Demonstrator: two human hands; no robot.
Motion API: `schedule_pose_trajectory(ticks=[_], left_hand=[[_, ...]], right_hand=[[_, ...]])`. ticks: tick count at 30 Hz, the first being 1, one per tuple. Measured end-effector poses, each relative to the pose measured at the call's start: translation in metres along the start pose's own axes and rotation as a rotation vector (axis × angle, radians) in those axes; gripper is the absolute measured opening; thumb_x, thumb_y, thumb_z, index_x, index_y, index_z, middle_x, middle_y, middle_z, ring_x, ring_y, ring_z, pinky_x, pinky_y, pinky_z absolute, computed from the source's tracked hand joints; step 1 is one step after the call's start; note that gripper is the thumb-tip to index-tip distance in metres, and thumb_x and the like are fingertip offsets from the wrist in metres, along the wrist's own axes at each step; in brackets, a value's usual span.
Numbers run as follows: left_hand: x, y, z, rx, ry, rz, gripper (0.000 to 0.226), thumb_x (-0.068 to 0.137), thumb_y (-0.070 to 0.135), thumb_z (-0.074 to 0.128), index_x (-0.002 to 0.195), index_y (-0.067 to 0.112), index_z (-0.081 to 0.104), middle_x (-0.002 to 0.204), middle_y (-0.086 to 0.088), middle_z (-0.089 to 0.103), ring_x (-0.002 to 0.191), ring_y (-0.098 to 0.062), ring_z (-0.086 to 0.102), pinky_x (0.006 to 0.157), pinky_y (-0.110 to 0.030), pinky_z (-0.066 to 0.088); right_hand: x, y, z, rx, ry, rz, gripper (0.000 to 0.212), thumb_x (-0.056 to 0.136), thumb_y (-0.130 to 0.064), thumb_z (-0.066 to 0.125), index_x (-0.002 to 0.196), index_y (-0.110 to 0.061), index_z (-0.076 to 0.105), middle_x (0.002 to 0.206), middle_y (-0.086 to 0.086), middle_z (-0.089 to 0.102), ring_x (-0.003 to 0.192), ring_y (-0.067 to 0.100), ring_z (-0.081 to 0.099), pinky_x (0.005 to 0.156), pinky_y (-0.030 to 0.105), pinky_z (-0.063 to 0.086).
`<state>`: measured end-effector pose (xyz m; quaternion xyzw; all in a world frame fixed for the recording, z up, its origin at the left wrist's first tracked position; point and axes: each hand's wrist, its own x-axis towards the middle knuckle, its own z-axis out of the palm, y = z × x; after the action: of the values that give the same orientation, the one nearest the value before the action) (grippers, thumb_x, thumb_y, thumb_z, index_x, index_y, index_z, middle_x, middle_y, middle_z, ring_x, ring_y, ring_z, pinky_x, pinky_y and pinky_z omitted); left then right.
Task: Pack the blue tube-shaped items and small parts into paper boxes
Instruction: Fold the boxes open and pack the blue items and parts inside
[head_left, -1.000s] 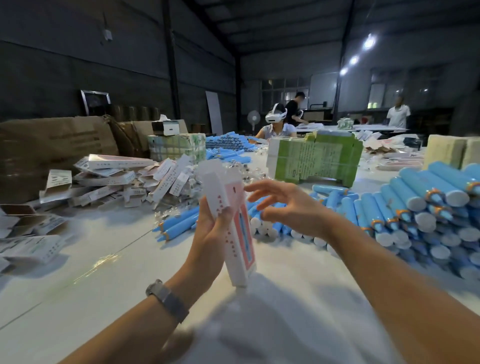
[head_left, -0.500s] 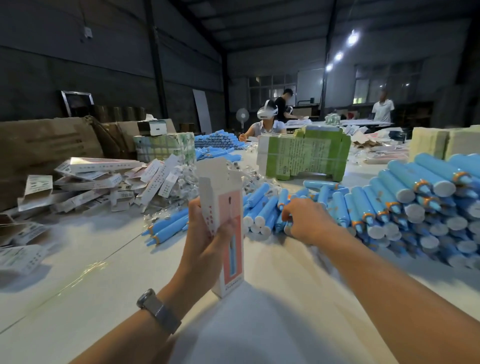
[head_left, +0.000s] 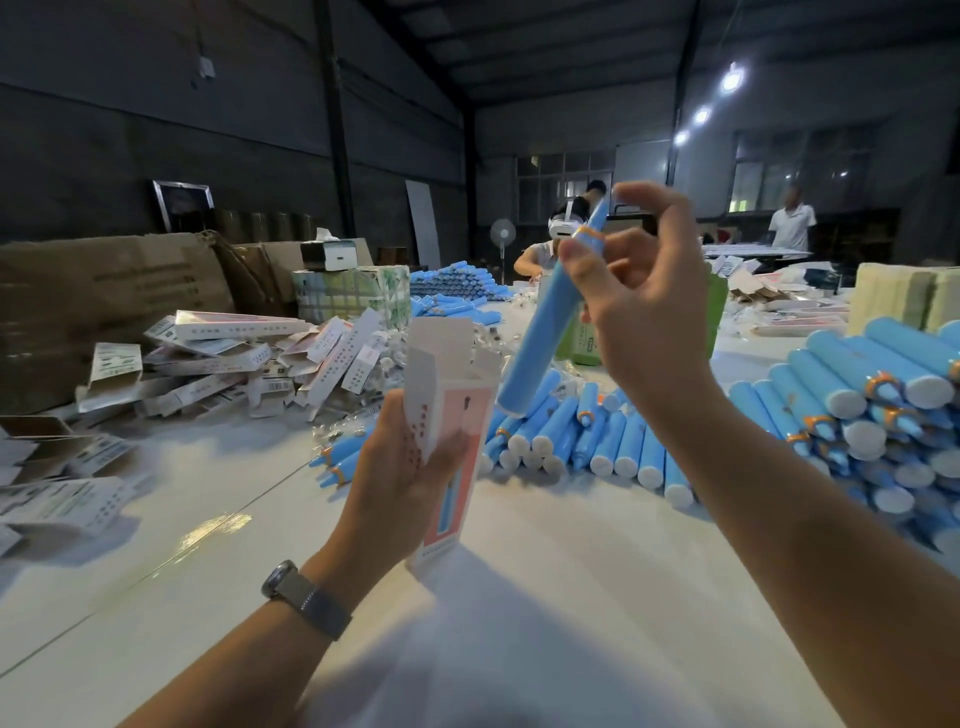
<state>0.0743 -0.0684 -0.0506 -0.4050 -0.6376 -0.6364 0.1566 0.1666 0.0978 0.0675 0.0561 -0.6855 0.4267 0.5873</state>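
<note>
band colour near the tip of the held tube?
Orange, on the blue tube gripped by the right hand; head view.

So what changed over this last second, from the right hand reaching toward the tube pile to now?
The right hand went down onto the pile, took hold of one blue tube and lifted it up and back; it now pinches the tube tilted, white end low, just above the open top of the paper box. The left hand kept its grip on the upright box throughout. The tube pile and the heap of boxes lie as before.
</note>
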Motion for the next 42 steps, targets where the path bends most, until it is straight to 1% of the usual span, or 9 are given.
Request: schedule_pose_trajectory(ticks=[7, 10, 13, 19, 26, 32, 35, 38, 42], left_hand=[[-0.002, 0.004, -0.002, 0.085, -0.073, -0.030, 0.025, 0.088, 0.034, 0.059, 0.103, 0.021, 0.044, 0.093, -0.006, 0.061, 0.086, -0.024, 0.061, 0.078, -0.051, 0.055], [-0.003, 0.005, -0.003, 0.069, -0.116, -0.019, 0.024, 0.089, 0.035, 0.058, 0.100, 0.022, 0.041, 0.091, 0.003, 0.059, 0.085, -0.024, 0.059, 0.078, -0.056, 0.053], [-0.004, 0.007, -0.003, 0.073, -0.106, -0.007, 0.029, 0.089, 0.041, 0.060, 0.097, 0.023, 0.039, 0.093, -0.009, 0.059, 0.084, -0.032, 0.058, 0.075, -0.060, 0.052], [-0.004, 0.006, -0.002, 0.094, -0.026, 0.008, 0.026, 0.088, 0.032, 0.061, 0.097, 0.016, 0.042, 0.089, -0.012, 0.059, 0.079, -0.034, 0.057, 0.072, -0.060, 0.052], [-0.005, 0.002, 0.000, 0.154, 0.050, 0.050, 0.025, 0.086, 0.029, 0.060, 0.096, 0.013, 0.043, 0.084, -0.010, 0.056, 0.073, -0.025, 0.054, 0.063, -0.048, 0.049], [-0.003, -0.005, -0.003, 0.284, 0.180, 0.106, 0.026, 0.087, 0.025, 0.060, 0.090, 0.032, 0.035, 0.078, 0.003, 0.050, 0.068, -0.013, 0.049, 0.055, -0.029, 0.042], [-0.002, -0.010, -0.004, 0.335, 0.219, 0.111, 0.029, 0.089, 0.028, 0.059, 0.092, 0.033, 0.030, 0.082, -0.004, 0.053, 0.068, -0.023, 0.051, 0.054, -0.034, 0.042], [0.005, -0.015, -0.011, 0.393, 0.337, 0.093, 0.032, 0.091, 0.029, 0.061, 0.098, 0.036, 0.031, 0.093, -0.006, 0.053, 0.076, -0.029, 0.051, 0.061, -0.034, 0.041], [0.016, -0.027, -0.028, 0.385, 0.493, -0.004, 0.029, 0.093, 0.014, 0.068, 0.108, 0.006, 0.046, 0.102, -0.013, 0.058, 0.085, -0.031, 0.053, 0.069, -0.032, 0.038]], right_hand=[[-0.002, -0.028, 0.003, 0.204, 0.039, -0.086, 0.030, 0.092, -0.012, 0.065, 0.112, -0.019, 0.044, 0.083, 0.006, 0.067, 0.073, 0.017, 0.070, 0.055, 0.026, 0.055], [-0.006, -0.026, 0.006, 0.141, 0.002, -0.126, 0.031, 0.091, -0.014, 0.065, 0.110, -0.026, 0.043, 0.082, 0.001, 0.068, 0.073, 0.018, 0.071, 0.057, 0.034, 0.058], [-0.011, -0.024, 0.011, 0.066, -0.051, -0.163, 0.033, 0.091, -0.019, 0.067, 0.106, -0.035, 0.042, 0.081, -0.004, 0.068, 0.073, 0.017, 0.071, 0.061, 0.042, 0.059], [-0.015, -0.013, 0.016, -0.021, -0.126, -0.140, 0.033, 0.090, -0.026, 0.068, 0.103, -0.039, 0.040, 0.084, -0.003, 0.070, 0.073, 0.017, 0.069, 0.065, 0.047, 0.056], [-0.031, 0.006, 0.022, -0.160, -0.228, -0.159, 0.027, 0.092, -0.037, 0.065, 0.109, -0.023, 0.050, 0.083, -0.011, 0.067, 0.074, 0.008, 0.066, 0.064, 0.042, 0.057], [-0.058, 0.029, 0.036, -0.371, -0.483, -0.224, 0.025, 0.095, -0.039, 0.056, 0.108, -0.019, 0.067, 0.109, -0.005, 0.064, 0.105, 0.022, 0.055, 0.083, 0.045, 0.049], [-0.059, 0.032, 0.038, -0.376, -0.520, -0.186, 0.031, 0.094, -0.042, 0.053, 0.112, -0.022, 0.068, 0.119, -0.004, 0.059, 0.115, 0.021, 0.050, 0.093, 0.041, 0.044], [-0.052, 0.041, 0.039, -0.308, -0.429, -0.101, 0.027, 0.092, -0.037, 0.054, 0.110, -0.021, 0.065, 0.115, -0.003, 0.059, 0.107, 0.017, 0.054, 0.087, 0.040, 0.048], [-0.041, 0.073, 0.058, -0.345, -0.402, 0.071, 0.015, 0.091, -0.019, 0.061, 0.106, -0.018, 0.064, 0.101, -0.003, 0.062, 0.091, 0.015, 0.059, 0.083, 0.041, 0.051]])
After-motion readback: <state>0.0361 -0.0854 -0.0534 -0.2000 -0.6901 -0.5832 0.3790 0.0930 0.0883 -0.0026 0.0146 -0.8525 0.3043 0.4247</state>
